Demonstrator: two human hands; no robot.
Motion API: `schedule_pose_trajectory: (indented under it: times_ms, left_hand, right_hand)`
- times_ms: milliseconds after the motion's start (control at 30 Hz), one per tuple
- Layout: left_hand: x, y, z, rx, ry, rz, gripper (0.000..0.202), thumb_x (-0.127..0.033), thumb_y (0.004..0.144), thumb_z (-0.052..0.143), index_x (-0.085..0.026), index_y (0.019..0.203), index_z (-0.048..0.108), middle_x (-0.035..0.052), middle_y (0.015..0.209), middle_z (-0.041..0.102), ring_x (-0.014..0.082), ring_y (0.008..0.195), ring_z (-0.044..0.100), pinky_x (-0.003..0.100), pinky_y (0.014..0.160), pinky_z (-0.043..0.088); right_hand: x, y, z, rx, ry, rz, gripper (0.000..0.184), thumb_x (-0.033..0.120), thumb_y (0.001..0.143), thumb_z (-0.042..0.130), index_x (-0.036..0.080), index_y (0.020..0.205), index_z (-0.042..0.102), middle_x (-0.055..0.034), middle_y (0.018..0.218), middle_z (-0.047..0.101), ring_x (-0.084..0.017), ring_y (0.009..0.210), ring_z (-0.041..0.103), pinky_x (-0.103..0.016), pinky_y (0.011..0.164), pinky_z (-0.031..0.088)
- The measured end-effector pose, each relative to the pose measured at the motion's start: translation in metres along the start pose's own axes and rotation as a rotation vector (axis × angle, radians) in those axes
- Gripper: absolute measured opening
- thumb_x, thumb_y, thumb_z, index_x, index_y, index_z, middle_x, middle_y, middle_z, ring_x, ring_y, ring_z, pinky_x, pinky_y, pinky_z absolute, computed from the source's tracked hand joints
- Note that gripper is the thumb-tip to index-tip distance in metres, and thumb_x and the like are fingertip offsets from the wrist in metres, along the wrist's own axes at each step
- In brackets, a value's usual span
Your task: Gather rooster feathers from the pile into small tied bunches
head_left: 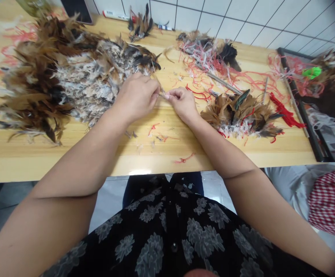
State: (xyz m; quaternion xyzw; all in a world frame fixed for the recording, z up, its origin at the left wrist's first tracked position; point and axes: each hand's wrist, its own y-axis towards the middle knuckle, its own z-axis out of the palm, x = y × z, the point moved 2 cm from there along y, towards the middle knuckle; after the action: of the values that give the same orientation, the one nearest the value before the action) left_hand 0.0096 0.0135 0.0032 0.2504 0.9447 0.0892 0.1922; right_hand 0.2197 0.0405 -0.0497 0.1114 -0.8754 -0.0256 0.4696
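Note:
My left hand [138, 96] is closed in a pinch at the middle of the table, by the right edge of a large pile of brown, black and greyish-white feathers [89, 80]. Fingertip to fingertip with it, my right hand [183, 103] pinches as well. Between them runs the thin end of a small feather [162, 93], part of it hidden by the fingers. To the right of my right hand lies a heap of brown feathers [236, 111], their white ends tied with red string.
Pink and white string [204, 57] lies tangled at the back, beside a thin grey rod [222, 82]. Red string [285, 111] rests near a black-framed tray [302, 115] at right. A marker [118, 16] and a dark phone-like device [78, 10] are by the tiled wall [242, 19].

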Motion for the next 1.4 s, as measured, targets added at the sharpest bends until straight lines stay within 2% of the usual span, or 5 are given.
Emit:
schedule_pose_trajectory:
  times_ms: [333,567,900,1100,1400]
  left_hand:
    - [0.016,0.01,0.016,-0.099,-0.24,0.034,0.02,-0.031,0.104,0.087,-0.031,0.096,0.069,0.0118,0.11,0.077,0.0424,0.124,0.068,0.066,0.131,0.048]
    - [0.011,0.003,-0.002,-0.506,-0.376,-0.105,0.031,-0.043,0.104,0.099,-0.029,0.102,0.071,0.0124,0.128,0.076,0.0435,0.14,0.059,0.065,0.135,0.043]
    - [0.008,0.008,0.035,-0.234,-1.075,-0.221,0.042,-0.05,0.093,0.12,-0.025,0.088,0.087,0.0041,0.084,0.079,0.0288,0.086,0.076,0.04,0.075,0.056]
    - [0.002,0.011,0.041,-0.297,-1.291,-0.269,0.049,-0.049,0.081,0.128,-0.026,0.088,0.085,0.0055,0.098,0.086,0.0257,0.088,0.077,0.035,0.075,0.061]
    - [0.021,0.017,0.048,-0.275,-1.286,-0.319,0.047,-0.03,0.097,0.118,-0.025,0.079,0.074,0.0009,0.083,0.073,0.0193,0.074,0.07,0.033,0.07,0.057]
  right_hand:
    - [0.004,-0.003,-0.002,0.006,0.074,-0.015,0.013,0.03,0.104,0.093,0.023,0.097,0.084,-0.0056,0.108,0.085,-0.027,0.114,0.076,-0.047,0.122,0.063]
    - [-0.001,0.001,0.001,-0.064,0.226,0.088,0.018,0.029,0.116,0.081,0.024,0.099,0.077,0.0019,0.087,0.066,-0.02,0.093,0.062,-0.037,0.102,0.059]
    - [0.019,-0.008,0.002,-0.016,0.267,-0.03,0.025,0.041,0.118,0.081,0.025,0.102,0.07,0.0,0.098,0.074,-0.018,0.094,0.065,-0.034,0.096,0.06]
    - [0.019,-0.012,0.003,-0.008,0.219,-0.074,0.043,0.063,0.112,0.089,0.026,0.097,0.071,-0.0026,0.104,0.078,-0.022,0.104,0.069,-0.038,0.105,0.061]
    - [0.015,-0.01,0.0,0.008,0.295,-0.048,0.054,0.077,0.102,0.095,0.024,0.109,0.086,-0.0052,0.115,0.089,-0.023,0.108,0.075,-0.04,0.109,0.064]
